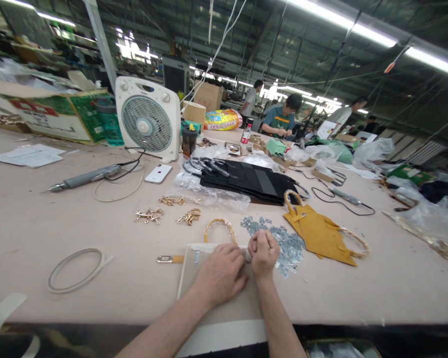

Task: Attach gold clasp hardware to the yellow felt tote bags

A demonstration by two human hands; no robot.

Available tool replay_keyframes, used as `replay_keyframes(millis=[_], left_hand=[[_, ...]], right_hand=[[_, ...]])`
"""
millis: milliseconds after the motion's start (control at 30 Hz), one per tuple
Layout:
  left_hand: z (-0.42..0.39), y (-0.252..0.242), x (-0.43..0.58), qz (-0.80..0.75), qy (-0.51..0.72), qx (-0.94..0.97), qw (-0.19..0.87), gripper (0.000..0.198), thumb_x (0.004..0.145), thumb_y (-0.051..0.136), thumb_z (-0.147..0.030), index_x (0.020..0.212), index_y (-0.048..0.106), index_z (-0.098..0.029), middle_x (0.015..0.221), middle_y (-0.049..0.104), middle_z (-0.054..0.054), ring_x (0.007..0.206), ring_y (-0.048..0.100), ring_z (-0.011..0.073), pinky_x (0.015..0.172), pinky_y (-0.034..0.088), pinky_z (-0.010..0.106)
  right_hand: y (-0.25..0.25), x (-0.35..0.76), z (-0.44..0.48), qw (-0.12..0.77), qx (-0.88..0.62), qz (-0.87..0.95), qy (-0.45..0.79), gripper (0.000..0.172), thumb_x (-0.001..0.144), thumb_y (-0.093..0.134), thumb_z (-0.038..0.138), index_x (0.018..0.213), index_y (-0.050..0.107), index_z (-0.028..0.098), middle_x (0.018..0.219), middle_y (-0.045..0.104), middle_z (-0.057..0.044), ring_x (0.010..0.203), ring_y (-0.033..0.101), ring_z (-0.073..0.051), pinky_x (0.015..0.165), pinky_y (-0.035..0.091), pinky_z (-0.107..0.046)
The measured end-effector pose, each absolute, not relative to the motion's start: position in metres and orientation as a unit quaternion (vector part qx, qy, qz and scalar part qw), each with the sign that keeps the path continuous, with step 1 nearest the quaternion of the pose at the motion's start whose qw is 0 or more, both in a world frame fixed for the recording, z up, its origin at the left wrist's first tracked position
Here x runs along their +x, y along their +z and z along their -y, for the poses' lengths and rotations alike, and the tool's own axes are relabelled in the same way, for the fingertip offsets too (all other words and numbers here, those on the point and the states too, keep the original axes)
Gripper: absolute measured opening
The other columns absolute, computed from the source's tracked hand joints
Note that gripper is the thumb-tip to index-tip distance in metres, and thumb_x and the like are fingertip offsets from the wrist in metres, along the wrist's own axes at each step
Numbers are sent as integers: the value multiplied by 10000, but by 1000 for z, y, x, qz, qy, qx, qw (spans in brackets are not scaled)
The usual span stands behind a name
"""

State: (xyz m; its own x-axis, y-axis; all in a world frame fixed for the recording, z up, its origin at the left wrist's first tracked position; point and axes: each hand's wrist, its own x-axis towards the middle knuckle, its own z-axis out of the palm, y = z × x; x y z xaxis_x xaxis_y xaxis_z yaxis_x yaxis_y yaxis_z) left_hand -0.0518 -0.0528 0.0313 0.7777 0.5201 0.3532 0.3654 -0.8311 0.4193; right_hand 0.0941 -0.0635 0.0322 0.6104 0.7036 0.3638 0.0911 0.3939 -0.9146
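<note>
A beige-lined bag panel point(236, 314) with a yellow-wrapped handle point(219, 222) lies before me at the table's front edge. My left hand point(223, 273) rests on the panel, fingers lying over it toward its upper right. Beside it my right hand point(263, 252) is closed in a pinch at the panel's upper right edge; what its fingers hold is hidden. A small metal plate point(197, 256) sits at the panel's upper left. From its left side sticks out a yellow strap with a metal end point(170, 259). Many small silvery metal plates point(289, 248) lie piled just beyond my right hand.
Gold hardware point(149, 216), a tape roll point(51, 279) and a phone point(158, 173) lie left. Black bag pieces point(252, 180) lie ahead, yellow bag pieces point(323, 233) right. Corded tools point(85, 178) and a fan point(148, 119) occupy the table. A co-worker point(281, 119) sits opposite.
</note>
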Motion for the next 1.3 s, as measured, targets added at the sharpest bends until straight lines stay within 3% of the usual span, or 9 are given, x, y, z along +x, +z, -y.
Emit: replay_keyframes(millis=[100, 200, 267, 467, 867, 1100, 1300], left_hand=[[54, 28, -51, -248, 228, 928, 162, 287, 895, 716, -341, 1139, 643, -209, 1291, 697, 92, 1270, 583, 300, 1129, 436, 468], [56, 22, -50, -286, 237, 919, 129, 628, 885, 716, -455, 1408, 534, -160, 1520, 564, 143, 1414, 483, 328, 1205, 367, 475], [59, 18, -48, -305, 238, 916, 101, 751, 896, 675, -553, 1477, 481, -120, 1580, 501, 175, 1461, 435, 342, 1243, 309, 486], [63, 20, -47, -317, 234, 916, 79, 774, 902, 628, -630, 1478, 502, -128, 1539, 556, 155, 1409, 488, 326, 1235, 302, 473], [64, 24, -45, -322, 235, 914, 72, 722, 887, 638, -625, 1392, 570, -114, 1422, 625, 186, 1326, 531, 356, 1174, 352, 503], [65, 28, -47, -319, 227, 916, 83, 676, 891, 635, -603, 1352, 599, -110, 1372, 645, 169, 1299, 540, 344, 1176, 360, 490], [65, 27, -47, -321, 212, 920, 81, 737, 898, 611, -632, 1401, 566, -96, 1453, 604, 173, 1327, 522, 347, 1201, 335, 481]], right_hand=[[34, 95, 57, 722, -521, 394, 227, 434, 1001, 593, 517, 708, 513, 205, 502, 367, 100, 405, 325, -66, 391, 259, -189], [33, 97, 59, 735, -509, 378, 241, 432, 982, 615, 533, 720, 516, 204, 515, 376, 101, 402, 323, -60, 381, 251, -181], [31, 100, 63, 759, -486, 351, 253, 414, 974, 628, 526, 737, 527, 202, 524, 378, 104, 395, 312, -54, 373, 243, -173], [35, 112, 58, 821, -417, 277, 276, 419, 984, 602, 531, 735, 535, 201, 514, 393, 100, 377, 341, -51, 369, 279, -161], [41, 118, 21, 706, -499, 319, 389, 491, 836, 719, 630, 696, 503, 212, 463, 374, 116, 334, 305, -48, 332, 236, -169], [32, 111, 33, 680, -515, 371, 368, 463, 896, 689, 585, 693, 524, 203, 457, 366, 111, 342, 289, -51, 329, 234, -170], [55, 104, 58, 743, -456, 397, 289, 432, 989, 620, 478, 677, 509, 200, 484, 351, 103, 360, 321, -57, 344, 252, -165]])
